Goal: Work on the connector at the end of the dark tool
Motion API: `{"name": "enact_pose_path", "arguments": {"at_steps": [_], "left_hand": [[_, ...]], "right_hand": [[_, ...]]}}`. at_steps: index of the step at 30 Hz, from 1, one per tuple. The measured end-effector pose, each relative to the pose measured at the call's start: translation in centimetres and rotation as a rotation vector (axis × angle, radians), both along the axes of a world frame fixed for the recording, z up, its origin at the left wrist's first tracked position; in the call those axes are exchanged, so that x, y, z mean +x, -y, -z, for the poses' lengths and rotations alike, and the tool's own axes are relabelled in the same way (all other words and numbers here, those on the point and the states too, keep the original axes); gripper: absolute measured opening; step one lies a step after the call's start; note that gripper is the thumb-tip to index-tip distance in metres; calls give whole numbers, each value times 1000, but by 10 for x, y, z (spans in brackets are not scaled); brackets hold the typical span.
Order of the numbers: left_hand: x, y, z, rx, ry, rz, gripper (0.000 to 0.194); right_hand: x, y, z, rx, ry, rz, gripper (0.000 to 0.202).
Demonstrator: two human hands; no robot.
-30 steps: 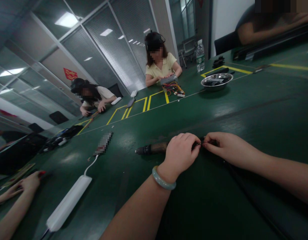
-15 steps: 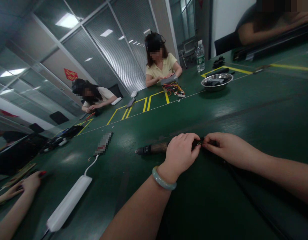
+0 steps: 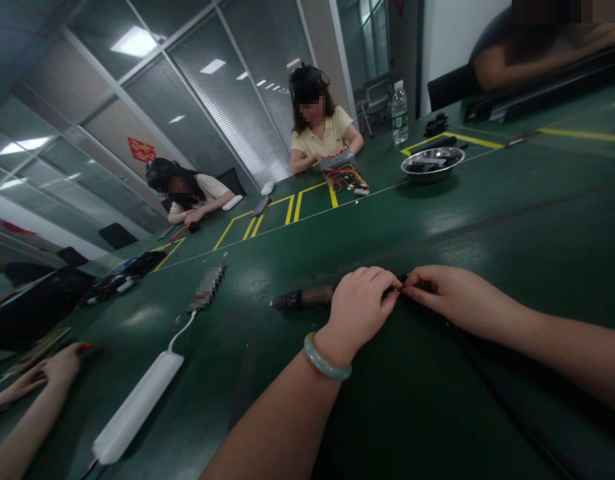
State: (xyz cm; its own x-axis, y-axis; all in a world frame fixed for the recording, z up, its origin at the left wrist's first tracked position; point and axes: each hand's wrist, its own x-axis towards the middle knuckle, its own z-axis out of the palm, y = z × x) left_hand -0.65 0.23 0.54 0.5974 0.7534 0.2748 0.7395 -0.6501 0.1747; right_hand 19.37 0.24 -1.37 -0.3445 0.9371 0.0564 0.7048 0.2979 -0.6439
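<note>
Though dark overall, a brown-bodied tool (image 3: 307, 297), black-collared, pale-tipped.

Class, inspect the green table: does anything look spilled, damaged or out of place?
Nothing looks spilled or visibly damaged. One small white scrap looks stray, lying apart just below the tangled coloured wires.

Bare tabletop (image 3: 387, 230) beyond dark tool (image 3: 314, 297) — bowl (image 3: 431, 176) farther off; left, white block (image 3: 137, 408) (corded) obstructs.
</note>
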Motion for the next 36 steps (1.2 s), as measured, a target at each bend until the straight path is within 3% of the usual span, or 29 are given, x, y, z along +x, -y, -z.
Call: {"name": "enact_pose_path", "arguments": {"at_steps": [11, 21, 36], "left_hand": [[1, 1, -1, 1, 8, -67, 18], [1, 2, -1, -16, 25, -17, 10], [1, 4, -2, -15, 63, -12, 15]], "right_hand": [[-2, 0, 1, -4, 10, 5, 22], [-1, 0, 1, -7, 1, 11, 22], [-1, 0, 2, -1, 6, 20, 25]]}}
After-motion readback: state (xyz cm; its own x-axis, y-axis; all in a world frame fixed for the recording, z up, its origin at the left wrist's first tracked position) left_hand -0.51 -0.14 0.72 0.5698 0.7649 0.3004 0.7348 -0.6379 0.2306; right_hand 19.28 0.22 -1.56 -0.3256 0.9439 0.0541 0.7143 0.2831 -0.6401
